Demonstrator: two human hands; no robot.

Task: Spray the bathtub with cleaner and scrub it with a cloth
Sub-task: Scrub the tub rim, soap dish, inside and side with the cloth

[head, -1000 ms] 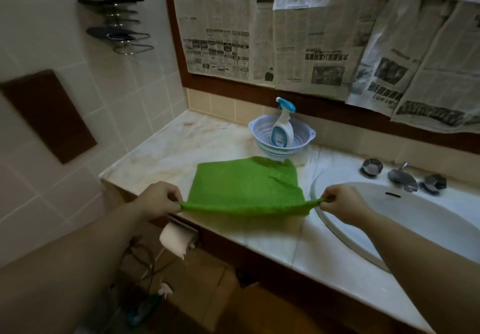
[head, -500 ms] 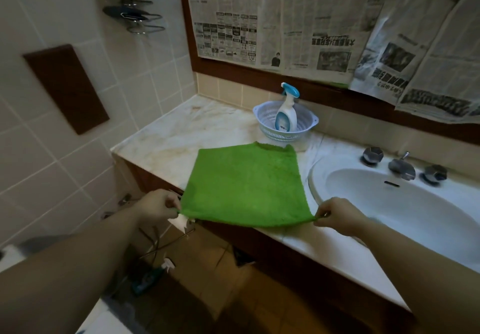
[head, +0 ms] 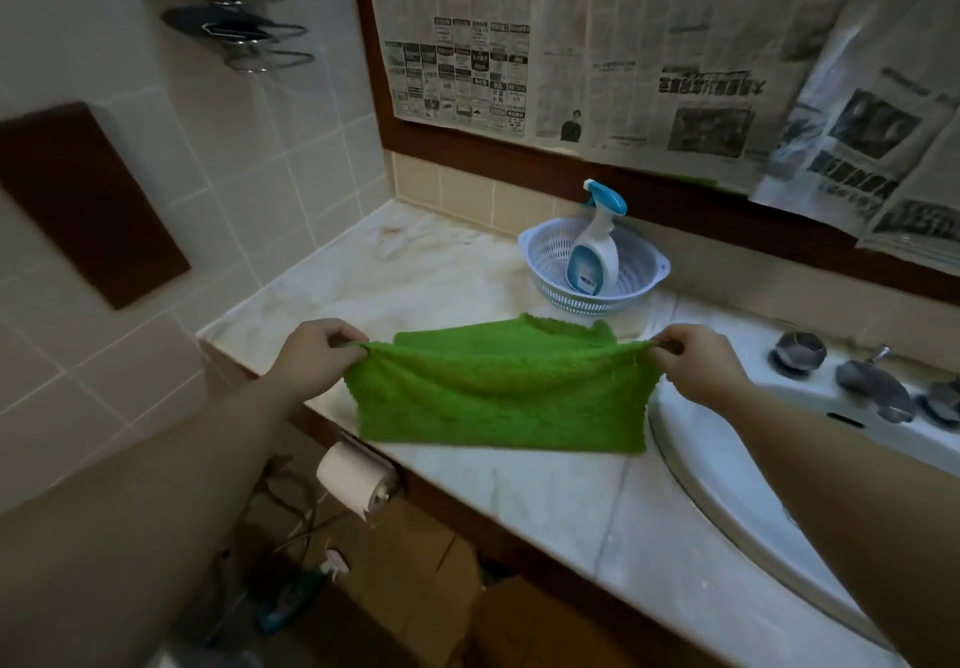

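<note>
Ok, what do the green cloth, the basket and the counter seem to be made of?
Green cloth: soft fuzzy terry or microfibre, judging by its nubbly pile. Basket: likely moulded plastic, pale and slotted all round. Counter: looks like polished marble or an imitation, pale with faint veins.

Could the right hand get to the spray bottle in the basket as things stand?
Probably not yet: the right hand pinches a corner of the green cloth. The path to the spray bottle looks clear once it lets go.

Newspapers [head: 649, 59], basket [head: 545, 256], toilet roll [head: 350, 475]
</note>
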